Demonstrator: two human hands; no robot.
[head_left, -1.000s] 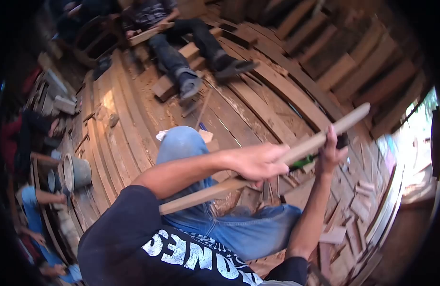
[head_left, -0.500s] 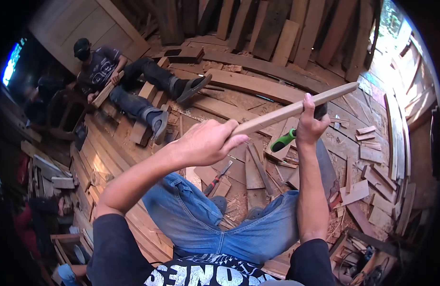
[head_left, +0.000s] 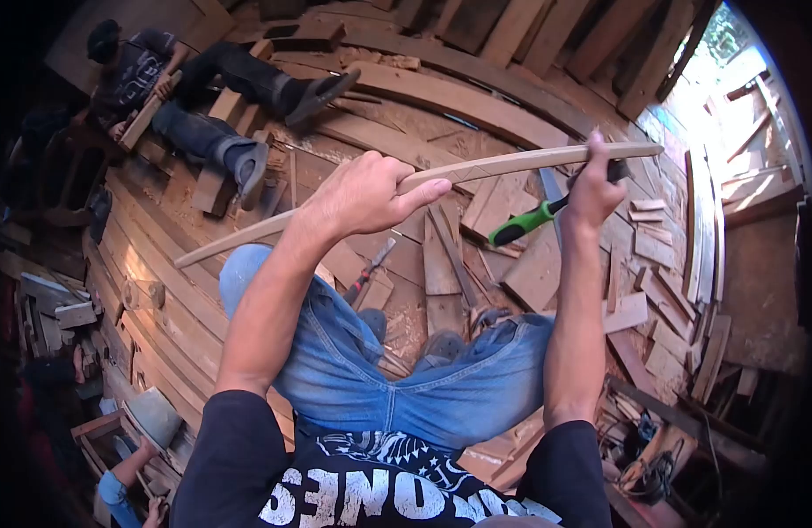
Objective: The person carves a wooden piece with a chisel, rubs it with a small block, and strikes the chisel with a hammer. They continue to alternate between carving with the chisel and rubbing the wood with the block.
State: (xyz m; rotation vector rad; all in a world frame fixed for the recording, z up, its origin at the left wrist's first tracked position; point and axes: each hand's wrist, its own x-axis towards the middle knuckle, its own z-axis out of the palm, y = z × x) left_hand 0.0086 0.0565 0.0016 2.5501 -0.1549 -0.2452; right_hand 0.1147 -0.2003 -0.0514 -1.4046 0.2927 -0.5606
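A long, slim, slightly curved wooden strip (head_left: 511,163) lies across in front of me, its left end reaching past my forearm. Around its middle, my left hand (head_left: 357,194) is closed, thumb along the wood. Near the far right end, my right hand (head_left: 595,194) grips the strip with the thumb up. A tool with a green and black handle (head_left: 525,224) also sticks out from my right hand; its head is mostly hidden by the fingers. Below, on the floor between my legs, lies a chisel (head_left: 371,271) with a red and black handle.
Another person (head_left: 150,88) sits at upper left holding a piece of wood (head_left: 146,119). Long planks (head_left: 172,304) cover the left floor. Offcuts (head_left: 657,242) and shavings are scattered on the right. Boards (head_left: 582,48) lean at the back. Another person's arm (head_left: 120,484) shows at lower left.
The view has turned, shifting the surroundings left and up. My left hand has moved left and up, and the strip lies flatter, its left end now visible beyond my forearm.
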